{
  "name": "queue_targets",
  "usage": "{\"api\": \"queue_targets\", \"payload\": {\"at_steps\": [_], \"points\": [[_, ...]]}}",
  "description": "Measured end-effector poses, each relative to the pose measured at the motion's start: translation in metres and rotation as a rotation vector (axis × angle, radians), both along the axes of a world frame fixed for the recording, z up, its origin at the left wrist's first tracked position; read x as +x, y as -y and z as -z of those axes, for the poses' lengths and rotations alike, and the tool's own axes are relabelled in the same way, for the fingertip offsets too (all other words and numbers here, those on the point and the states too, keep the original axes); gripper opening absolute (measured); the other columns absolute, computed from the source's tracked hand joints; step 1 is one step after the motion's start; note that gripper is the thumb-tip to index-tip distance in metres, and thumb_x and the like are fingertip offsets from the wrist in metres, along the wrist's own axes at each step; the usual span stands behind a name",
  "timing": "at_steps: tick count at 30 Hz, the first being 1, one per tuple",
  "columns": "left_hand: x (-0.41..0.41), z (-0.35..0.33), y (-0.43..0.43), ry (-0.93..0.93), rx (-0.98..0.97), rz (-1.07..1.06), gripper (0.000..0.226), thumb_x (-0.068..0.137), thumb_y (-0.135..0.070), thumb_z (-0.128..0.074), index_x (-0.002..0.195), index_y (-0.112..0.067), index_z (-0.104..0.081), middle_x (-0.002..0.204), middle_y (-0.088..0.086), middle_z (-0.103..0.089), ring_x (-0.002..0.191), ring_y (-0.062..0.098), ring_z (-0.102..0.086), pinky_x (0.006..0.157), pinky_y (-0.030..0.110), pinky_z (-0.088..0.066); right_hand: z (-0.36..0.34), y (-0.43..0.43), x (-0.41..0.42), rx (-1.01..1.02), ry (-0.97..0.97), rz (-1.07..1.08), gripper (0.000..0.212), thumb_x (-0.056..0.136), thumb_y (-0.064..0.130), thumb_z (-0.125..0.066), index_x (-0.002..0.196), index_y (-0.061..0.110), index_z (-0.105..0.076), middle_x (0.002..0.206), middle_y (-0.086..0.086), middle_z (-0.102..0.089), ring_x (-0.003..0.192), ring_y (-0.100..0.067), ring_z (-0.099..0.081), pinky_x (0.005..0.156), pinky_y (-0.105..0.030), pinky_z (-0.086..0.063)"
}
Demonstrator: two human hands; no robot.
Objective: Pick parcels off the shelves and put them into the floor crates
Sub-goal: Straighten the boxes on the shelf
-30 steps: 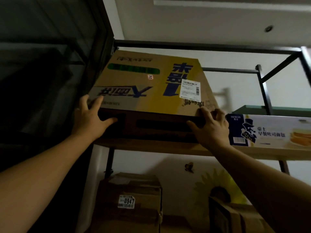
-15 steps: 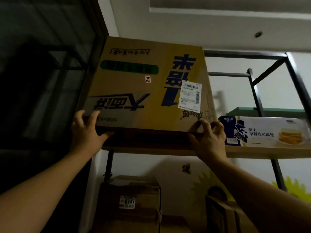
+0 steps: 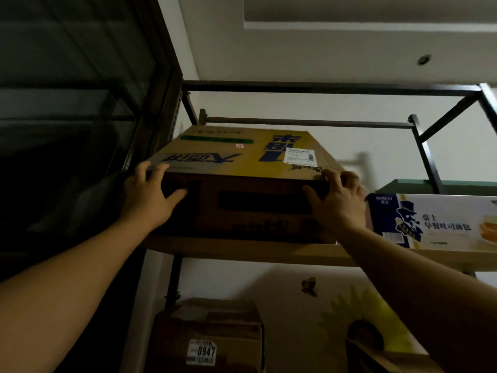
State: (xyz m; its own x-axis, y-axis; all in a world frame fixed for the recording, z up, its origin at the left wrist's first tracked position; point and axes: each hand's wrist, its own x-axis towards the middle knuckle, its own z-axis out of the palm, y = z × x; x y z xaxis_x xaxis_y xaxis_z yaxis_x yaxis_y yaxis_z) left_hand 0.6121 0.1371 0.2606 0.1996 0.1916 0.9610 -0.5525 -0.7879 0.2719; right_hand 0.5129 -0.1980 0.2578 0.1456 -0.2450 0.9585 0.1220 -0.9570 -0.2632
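A large flat cardboard box [image 3: 242, 168] with yellow and blue print and a white label lies on the top shelf board [image 3: 242, 249] of a dark metal rack. My left hand [image 3: 146, 196] grips its near left corner, fingers over the top edge and thumb on the front face. My right hand [image 3: 337, 199] grips the near right corner the same way. Both arms reach upward. No floor crates are in view.
A white and blue bread carton [image 3: 433, 222] lies on the same shelf to the right, close to my right hand. Below stand a brown box [image 3: 209, 337] labelled 0947 and another carton [image 3: 376, 359]. A dark glass door [image 3: 75, 130] is at left.
The box, tilted steeply up half a second ago, now lies lower and flatter on the shelf. Both hands stayed on its near corners. The view has tipped upward.
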Motion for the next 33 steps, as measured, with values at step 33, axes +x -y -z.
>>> {"api": "queue_targets", "payload": {"at_steps": [33], "points": [[0.048, -0.015, 0.099, -0.291, 0.307, -0.060, 0.091, 0.078, -0.076, -0.041, 0.147, -0.039, 0.005, 0.156, -0.001, 0.020, 0.143, 0.027, 0.020, 0.113, 0.058, 0.005, 0.001, 0.034, 0.047, -0.066, -0.370, 0.145, 0.076, 0.093, 0.061, -0.043, 0.153, 0.034, -0.005, 0.162, -0.002, 0.003, 0.147, -0.032, -0.003, 0.116, -0.052, -0.017]]}}
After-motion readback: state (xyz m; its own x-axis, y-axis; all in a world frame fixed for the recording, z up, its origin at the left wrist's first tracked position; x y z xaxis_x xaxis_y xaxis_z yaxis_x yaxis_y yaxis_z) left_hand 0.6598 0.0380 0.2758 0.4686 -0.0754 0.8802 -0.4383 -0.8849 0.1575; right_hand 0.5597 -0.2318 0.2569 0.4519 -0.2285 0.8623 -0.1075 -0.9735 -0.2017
